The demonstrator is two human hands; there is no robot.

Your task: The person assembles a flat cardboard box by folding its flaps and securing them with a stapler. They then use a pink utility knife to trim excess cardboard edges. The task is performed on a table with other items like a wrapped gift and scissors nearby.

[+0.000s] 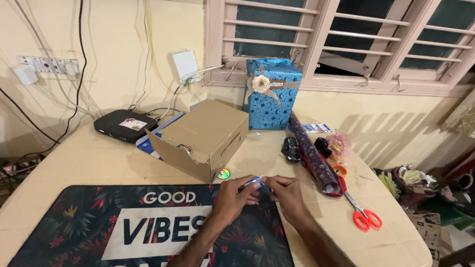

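A small blue and white piece [254,182], too small to be identified, is held between the fingertips of the left hand [233,196] and the right hand [287,194], just above the far edge of a dark desk mat [89,227] with a leaf pattern. Both hands are closed narrowly on it and meet each other. A brown cardboard box [203,138] is placed just behind the hands, and a blue gift box [271,94] with a bow is seen further back at the wall. A roll of dark wrapping paper [312,153] and red scissors [363,213] are laid to the right on the table [79,160].
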